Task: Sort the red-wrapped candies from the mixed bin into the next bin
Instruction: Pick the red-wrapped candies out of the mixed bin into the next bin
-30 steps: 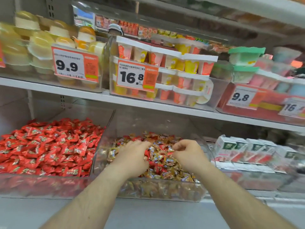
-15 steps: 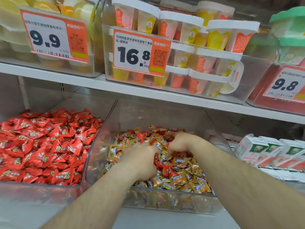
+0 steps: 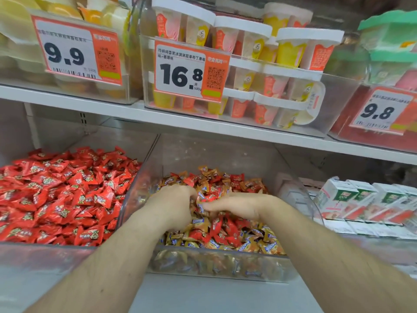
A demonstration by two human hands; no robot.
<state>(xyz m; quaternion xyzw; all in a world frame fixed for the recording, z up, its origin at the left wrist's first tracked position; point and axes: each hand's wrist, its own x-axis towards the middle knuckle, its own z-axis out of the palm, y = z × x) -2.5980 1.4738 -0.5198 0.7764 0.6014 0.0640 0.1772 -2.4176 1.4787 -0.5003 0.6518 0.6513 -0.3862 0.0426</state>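
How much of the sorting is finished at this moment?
Done: the left bin already holds only red candies. In hand: the left hand and right hand dig in the mixed bin. Left: many red ones still lie among gold wrappers.

Red wrappers (image 3: 67,195) fill the clear left bin (image 3: 45,256). The clear middle bin (image 3: 225,265) mixes gold-brown and red wrappers (image 3: 225,231). Orange-and-white price tags (image 3: 190,71) hang above, near green-lidded tubs (image 3: 390,26).
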